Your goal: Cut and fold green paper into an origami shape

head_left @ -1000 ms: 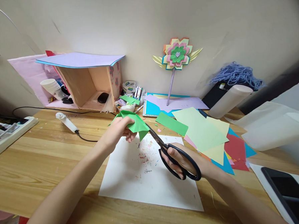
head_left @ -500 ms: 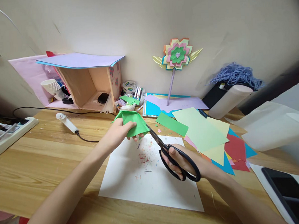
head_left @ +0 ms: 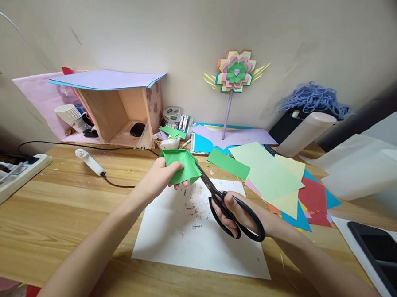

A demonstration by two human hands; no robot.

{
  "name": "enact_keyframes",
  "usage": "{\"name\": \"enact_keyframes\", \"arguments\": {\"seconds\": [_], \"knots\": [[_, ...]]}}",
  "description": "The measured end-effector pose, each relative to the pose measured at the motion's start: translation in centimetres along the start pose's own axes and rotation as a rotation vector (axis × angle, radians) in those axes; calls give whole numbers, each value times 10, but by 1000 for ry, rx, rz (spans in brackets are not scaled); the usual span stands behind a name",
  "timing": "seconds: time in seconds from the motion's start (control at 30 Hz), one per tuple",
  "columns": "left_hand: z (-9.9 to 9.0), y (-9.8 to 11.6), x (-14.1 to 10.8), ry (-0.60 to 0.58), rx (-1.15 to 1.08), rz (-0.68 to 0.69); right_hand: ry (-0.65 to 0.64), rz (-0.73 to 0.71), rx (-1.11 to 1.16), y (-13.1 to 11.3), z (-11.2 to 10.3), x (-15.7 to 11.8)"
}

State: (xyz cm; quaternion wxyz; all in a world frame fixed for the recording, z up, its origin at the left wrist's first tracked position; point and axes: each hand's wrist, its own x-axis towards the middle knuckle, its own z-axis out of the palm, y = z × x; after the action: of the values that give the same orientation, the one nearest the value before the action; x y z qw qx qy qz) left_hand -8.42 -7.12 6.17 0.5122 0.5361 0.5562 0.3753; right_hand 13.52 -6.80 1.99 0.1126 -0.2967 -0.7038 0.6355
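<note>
Folded green paper [head_left: 185, 166] is pinched between the thumb and fingers of my left hand [head_left: 163, 174], above the white sheet. My right hand [head_left: 236, 208] grips the black handles of a pair of scissors [head_left: 214, 190], fingers through the loops. The blades point up and left, and their tips meet the right edge of the green paper. Part of the blade tips is hidden by the paper. Beneath both hands lies a white sheet [head_left: 177, 242] with coloured marks.
Coloured paper sheets [head_left: 269, 171] spread to the right, beside a green strip [head_left: 228, 163]. A paper flower [head_left: 236, 73] stands at the back. A cardboard box [head_left: 117, 113], a glue gun [head_left: 89, 162] and a power strip [head_left: 20, 180] are leftward; a phone [head_left: 383, 254] lies front right.
My left hand has moved slightly right with the green paper, which has turned a little. The scissors' handles have shifted slightly left, and the blades now overlap the paper's right edge more.
</note>
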Motion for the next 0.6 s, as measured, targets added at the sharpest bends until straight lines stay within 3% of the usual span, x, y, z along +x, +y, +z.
{"name": "enact_keyframes", "arguments": {"seconds": [0.6], "knots": [[0,-1,2,-3,-33,12,61,17,-22,0,2,1]]}}
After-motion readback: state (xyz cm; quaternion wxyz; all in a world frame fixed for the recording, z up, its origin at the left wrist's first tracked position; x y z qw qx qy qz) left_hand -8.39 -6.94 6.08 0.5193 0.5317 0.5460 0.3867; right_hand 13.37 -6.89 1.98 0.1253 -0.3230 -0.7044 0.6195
